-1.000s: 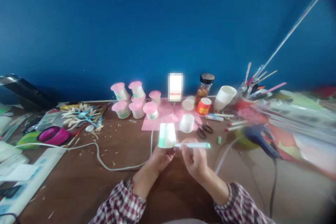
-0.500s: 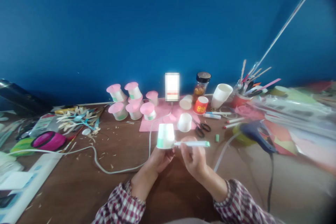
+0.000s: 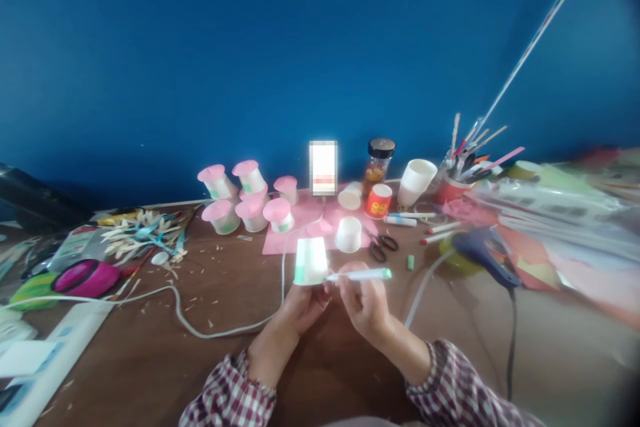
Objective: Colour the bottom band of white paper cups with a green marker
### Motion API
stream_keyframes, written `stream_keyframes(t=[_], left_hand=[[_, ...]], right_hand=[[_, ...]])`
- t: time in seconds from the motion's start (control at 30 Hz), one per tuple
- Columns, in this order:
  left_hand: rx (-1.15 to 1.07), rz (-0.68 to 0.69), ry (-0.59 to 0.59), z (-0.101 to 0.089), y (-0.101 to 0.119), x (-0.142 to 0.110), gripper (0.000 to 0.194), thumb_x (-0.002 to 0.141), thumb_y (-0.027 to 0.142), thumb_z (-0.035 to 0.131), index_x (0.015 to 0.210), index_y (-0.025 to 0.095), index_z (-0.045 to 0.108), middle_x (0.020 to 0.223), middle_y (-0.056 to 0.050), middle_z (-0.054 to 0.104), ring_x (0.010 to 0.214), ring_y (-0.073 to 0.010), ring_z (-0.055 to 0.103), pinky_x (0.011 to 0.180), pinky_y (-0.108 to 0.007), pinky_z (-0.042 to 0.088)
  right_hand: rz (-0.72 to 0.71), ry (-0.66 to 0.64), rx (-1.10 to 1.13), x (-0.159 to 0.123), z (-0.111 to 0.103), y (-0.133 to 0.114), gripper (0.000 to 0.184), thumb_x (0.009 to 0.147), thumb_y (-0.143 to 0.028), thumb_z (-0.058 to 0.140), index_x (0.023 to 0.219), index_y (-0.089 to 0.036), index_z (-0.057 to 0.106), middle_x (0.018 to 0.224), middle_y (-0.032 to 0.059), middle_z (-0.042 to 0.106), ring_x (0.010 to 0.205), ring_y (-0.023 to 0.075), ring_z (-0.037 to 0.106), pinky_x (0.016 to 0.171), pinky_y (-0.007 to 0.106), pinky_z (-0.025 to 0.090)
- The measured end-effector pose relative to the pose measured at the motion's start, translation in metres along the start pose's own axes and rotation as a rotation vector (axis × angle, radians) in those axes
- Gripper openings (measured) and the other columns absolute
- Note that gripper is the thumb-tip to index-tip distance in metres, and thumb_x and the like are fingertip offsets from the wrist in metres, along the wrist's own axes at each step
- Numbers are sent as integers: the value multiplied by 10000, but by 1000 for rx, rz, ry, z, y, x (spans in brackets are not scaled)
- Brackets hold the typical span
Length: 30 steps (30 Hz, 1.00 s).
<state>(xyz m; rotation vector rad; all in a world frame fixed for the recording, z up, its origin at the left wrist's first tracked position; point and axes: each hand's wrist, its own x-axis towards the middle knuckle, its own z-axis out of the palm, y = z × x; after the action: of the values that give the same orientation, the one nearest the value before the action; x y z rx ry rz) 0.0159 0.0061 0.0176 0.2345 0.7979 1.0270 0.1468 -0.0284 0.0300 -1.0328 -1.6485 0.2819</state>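
Note:
My left hand (image 3: 300,307) grips an upside-down white paper cup (image 3: 310,260) with a green band near its rim, held above the brown table (image 3: 150,353). My right hand (image 3: 364,303) is closed around a white marker with a green end (image 3: 361,275), held level with its tip at the cup's lower right side. Both sleeves are red and white plaid.
Several pink-topped cups (image 3: 250,203) stand at the back left on and beside a pink sheet (image 3: 320,227). A white cup (image 3: 349,233), scissors (image 3: 380,245), a red cup (image 3: 378,201), a jar (image 3: 379,159), a brush pot (image 3: 453,183) and a blue glue gun (image 3: 483,250) lie right. A white cable (image 3: 200,320) crosses left.
The view has drifted slightly, so the desk items sit a little further left. My hands still hold the cup and marker together in the same way.

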Motion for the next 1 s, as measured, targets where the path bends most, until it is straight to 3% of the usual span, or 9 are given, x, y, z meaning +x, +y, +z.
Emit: stream_keyframes(t=[0.37, 0.6, 0.77, 1.0], left_hand=[[-40, -30, -95, -4, -3, 3, 60, 762, 39, 636, 758, 98, 629, 640, -13, 606, 510, -73, 564, 460, -140, 494], [-168, -55, -138, -11, 6, 2, 166, 730, -4, 589, 856, 103, 601, 690, -4, 578, 506, -22, 487, 463, -86, 435], [-223, -58, -182, -13, 9, -1, 151, 696, 51, 637, 826, 100, 576, 648, 21, 525, 449, -12, 391, 391, -91, 346], [-228, -20, -176, -9, 10, -4, 159, 686, 98, 707, 763, 119, 569, 637, 6, 533, 460, -28, 402, 401, -106, 331]], right_hand=[[77, 37, 26, 2, -1, 0, 73, 912, -180, 492, 877, -184, 556, 736, 37, 647, 632, 149, 643, 593, 243, 524], [191, 164, 83, -9, 2, 9, 101, 937, -190, 475, 869, -185, 550, 740, 34, 614, 613, 145, 611, 570, 261, 516], [208, 170, 130, -11, 3, 12, 105, 943, -213, 477, 898, -176, 564, 755, 36, 599, 629, 146, 593, 589, 285, 528], [187, 204, 185, -11, 3, 9, 114, 947, -231, 480, 945, -163, 571, 782, 55, 588, 633, 150, 582, 537, 285, 535]])
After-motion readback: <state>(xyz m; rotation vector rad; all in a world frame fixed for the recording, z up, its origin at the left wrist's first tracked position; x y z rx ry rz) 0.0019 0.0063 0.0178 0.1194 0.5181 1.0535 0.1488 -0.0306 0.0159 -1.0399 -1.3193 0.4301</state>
